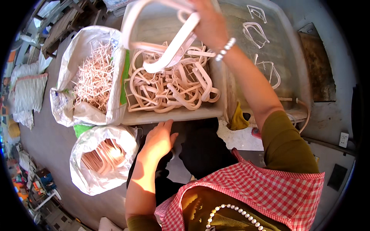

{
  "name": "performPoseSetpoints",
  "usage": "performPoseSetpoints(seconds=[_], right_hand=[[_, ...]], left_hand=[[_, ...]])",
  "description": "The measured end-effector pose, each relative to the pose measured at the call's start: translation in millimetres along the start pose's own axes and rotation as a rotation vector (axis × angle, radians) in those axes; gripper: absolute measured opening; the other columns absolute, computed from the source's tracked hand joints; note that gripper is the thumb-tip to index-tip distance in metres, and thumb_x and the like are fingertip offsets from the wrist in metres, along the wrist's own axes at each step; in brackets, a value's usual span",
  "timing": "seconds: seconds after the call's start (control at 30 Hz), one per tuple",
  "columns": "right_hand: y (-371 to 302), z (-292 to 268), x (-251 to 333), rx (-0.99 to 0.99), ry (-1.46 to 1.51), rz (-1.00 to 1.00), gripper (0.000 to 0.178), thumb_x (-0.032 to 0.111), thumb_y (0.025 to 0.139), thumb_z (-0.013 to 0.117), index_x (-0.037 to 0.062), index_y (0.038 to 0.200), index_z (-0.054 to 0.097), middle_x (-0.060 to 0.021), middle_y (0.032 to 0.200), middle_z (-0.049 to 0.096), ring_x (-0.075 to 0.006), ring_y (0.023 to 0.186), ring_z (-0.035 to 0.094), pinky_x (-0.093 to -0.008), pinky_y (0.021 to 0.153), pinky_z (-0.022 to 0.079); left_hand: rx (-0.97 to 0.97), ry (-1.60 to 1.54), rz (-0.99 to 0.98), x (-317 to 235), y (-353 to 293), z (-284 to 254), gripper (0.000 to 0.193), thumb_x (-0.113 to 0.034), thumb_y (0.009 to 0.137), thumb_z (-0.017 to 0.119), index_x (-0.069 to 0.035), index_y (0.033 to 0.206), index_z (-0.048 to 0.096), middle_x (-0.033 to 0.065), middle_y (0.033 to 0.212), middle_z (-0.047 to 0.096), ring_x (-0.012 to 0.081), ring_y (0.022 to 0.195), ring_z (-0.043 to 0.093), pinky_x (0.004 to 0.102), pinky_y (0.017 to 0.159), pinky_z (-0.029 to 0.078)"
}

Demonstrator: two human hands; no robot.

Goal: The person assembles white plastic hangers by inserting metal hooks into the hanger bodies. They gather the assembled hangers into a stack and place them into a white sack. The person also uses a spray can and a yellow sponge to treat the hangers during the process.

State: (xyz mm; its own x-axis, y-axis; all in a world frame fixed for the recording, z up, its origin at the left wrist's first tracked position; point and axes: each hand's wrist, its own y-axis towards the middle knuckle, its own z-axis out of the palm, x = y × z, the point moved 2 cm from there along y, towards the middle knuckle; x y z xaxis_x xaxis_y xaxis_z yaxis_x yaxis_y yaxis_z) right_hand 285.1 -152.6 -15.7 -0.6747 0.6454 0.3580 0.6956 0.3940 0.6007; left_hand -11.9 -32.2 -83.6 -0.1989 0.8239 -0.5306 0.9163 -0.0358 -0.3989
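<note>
My right hand (211, 26), with a white bead bracelet on the wrist, is raised over the far part of a bin (175, 117). Gripped in it is a pale pink curved strip frame (171, 50), bent into a broad loop and blurred at the top. Under it, the bin holds a tangled heap of similar pinkish bent pieces (173, 90). My left hand (158, 138) is empty, its fingers stretched out beside the bin's near edge. Whether they touch that edge I cannot tell.
Left of the bin stands a white sack (63, 92) of thin pink sticks (95, 77). Nearer is another white sack (83, 179) with curved pieces (104, 156). The right-hand tub (283, 25) holds several wire-like frames (255, 34). A yellow cloth (239, 118) hangs between the tubs.
</note>
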Motion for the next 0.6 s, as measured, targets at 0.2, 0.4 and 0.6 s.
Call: performPoseSetpoints(seconds=[0.2, 0.4, 0.6], right_hand=[[-55.9, 102.5, -32.1, 0.541, -0.248, -0.118, 0.039, 0.016, 0.078, 0.065, 0.0128, 0.115, 0.053, -0.0157, 0.121, 0.050, -0.0336, 0.092, 0.062, -0.0416, 0.077, 0.052], [-107.0, 81.6, -29.5, 0.723, -0.237, -0.009, 0.037, 0.026, 0.081, 0.062, 0.0079, 0.113, 0.056, -0.0187, 0.114, 0.056, -0.0343, 0.089, 0.063, -0.0435, 0.078, 0.050], [-231.2, 121.5, -15.2, 1.159, -0.008, 0.247, 0.049, 0.044, 0.071, 0.073, 0.0061, 0.100, 0.061, -0.0145, 0.100, 0.065, -0.0309, 0.092, 0.062, -0.0382, 0.078, 0.049]], left_hand=[[-0.001, 0.009, -0.120, 1.9, -13.3, -8.9, 0.047, -0.021, 0.084, 0.062, 0.000, 0.124, 0.049, 0.0230, 0.118, 0.055, 0.0387, 0.111, 0.052, 0.0428, 0.093, 0.043], [-0.033, 0.067, -0.265, 20.1, -36.5, -14.2, 0.049, -0.021, 0.084, 0.061, -0.004, 0.128, 0.046, 0.0195, 0.117, 0.055, 0.0370, 0.108, 0.054, 0.0437, 0.090, 0.045], [-0.019, 0.123, -0.184, 21.1, -18.7, -15.8, 0.047, -0.025, 0.086, 0.060, -0.004, 0.126, 0.047, 0.0181, 0.115, 0.056, 0.0365, 0.106, 0.056, 0.0437, 0.088, 0.045]])
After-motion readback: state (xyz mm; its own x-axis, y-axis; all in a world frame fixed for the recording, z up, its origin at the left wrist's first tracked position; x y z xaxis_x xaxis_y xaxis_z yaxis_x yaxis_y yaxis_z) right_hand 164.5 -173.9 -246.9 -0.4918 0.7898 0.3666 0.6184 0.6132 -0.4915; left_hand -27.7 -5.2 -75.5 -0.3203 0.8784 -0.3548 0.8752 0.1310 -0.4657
